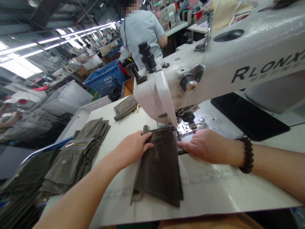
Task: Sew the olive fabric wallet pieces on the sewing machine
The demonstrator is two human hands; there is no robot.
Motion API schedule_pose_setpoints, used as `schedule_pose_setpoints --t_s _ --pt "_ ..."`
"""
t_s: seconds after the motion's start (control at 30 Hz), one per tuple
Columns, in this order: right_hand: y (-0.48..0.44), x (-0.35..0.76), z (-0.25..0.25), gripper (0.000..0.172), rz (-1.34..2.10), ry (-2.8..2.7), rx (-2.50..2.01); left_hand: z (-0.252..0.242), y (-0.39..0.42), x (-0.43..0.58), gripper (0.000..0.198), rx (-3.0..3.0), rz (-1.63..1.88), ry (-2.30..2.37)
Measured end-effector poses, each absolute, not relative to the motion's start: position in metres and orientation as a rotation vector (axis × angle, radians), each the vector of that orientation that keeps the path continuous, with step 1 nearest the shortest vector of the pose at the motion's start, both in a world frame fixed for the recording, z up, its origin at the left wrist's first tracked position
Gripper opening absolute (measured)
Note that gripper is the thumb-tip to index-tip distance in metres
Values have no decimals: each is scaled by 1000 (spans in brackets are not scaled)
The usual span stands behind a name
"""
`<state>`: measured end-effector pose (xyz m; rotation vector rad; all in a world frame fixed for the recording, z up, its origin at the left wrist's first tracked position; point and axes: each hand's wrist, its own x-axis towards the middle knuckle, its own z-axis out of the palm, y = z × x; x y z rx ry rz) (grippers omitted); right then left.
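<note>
A dark olive-brown fabric pouch piece (159,159) lies on the white table, its far edge at the needle area of the sewing machine (164,95). My left hand (133,148) grips its upper left edge, thumb and forefinger on top of the fabric. A small tab sticks up by the forefinger. Close to the presser foot, my right hand (205,144) is curled, with its forefinger pointing to the pouch's right edge. A dark strip shows under that finger; whatever the other fingers hold is hidden. A dark beaded bracelet (246,156) circles my right wrist.
Stacked olive fabric pieces with zips (71,159) lie at the left. A finished-looking zipped pouch (126,106) rests behind the machine head. A black flat panel (250,116) is under the machine arm. Beyond are a blue basket (107,78) and a person in a light-blue shirt (143,35).
</note>
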<state>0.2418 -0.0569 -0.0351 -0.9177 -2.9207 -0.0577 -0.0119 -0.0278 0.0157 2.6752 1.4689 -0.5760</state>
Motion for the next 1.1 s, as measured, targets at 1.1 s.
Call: schedule_pose_setpoints --t_s 1.1 --pt "-81 231 -26 26 -291 -2687 -633 -10 -64 22 38 2621 235 1154"
